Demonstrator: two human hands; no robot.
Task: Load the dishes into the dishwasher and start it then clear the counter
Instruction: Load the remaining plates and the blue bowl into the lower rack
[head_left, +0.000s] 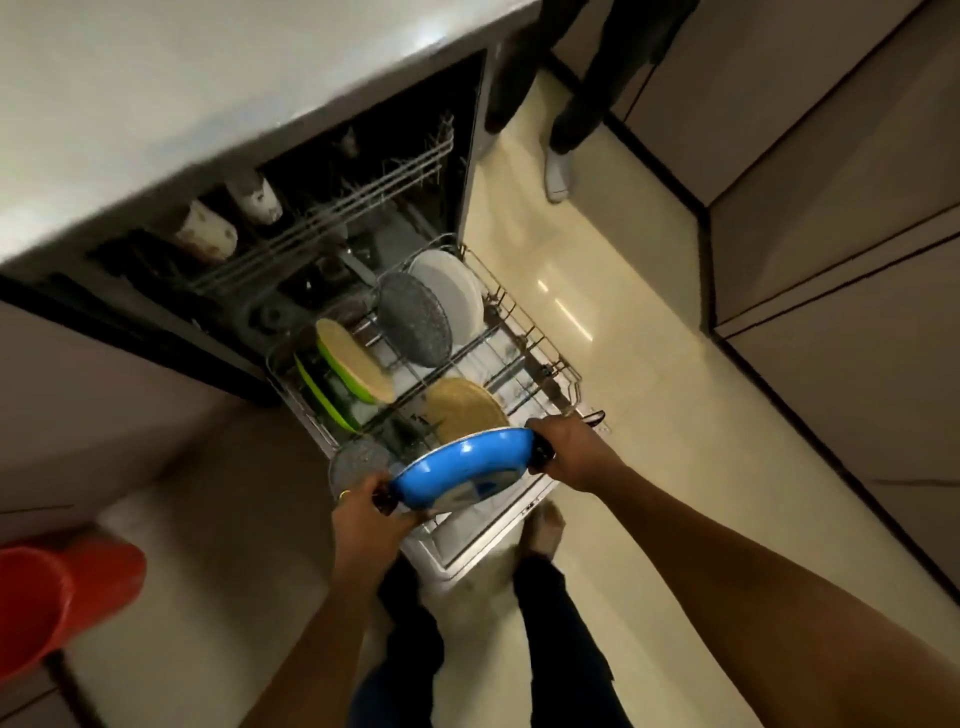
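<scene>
I hold a blue pan (457, 470) tilted over the near end of the pulled-out lower rack (540, 338) of the open dishwasher. My right hand (563, 447) grips its black long handle. My left hand (371, 512) grips the small black handle on the opposite side. In the rack stand a white plate (457, 291), a grey speckled plate (413, 319), green plates (332, 379) with tan faces, and a tan round plate (465, 408). A grey speckled dish (358, 462) sits just left of the pan. Two white cups (208, 231) lie in the upper rack (332, 208).
The grey counter (208, 78) runs above the dishwasher. Another person's legs and a white-socked foot (558, 166) stand on the cream floor beyond the door. A red bucket (57, 603) sits at the lower left. Cabinets (831, 260) line the right side. My own feet are below the door.
</scene>
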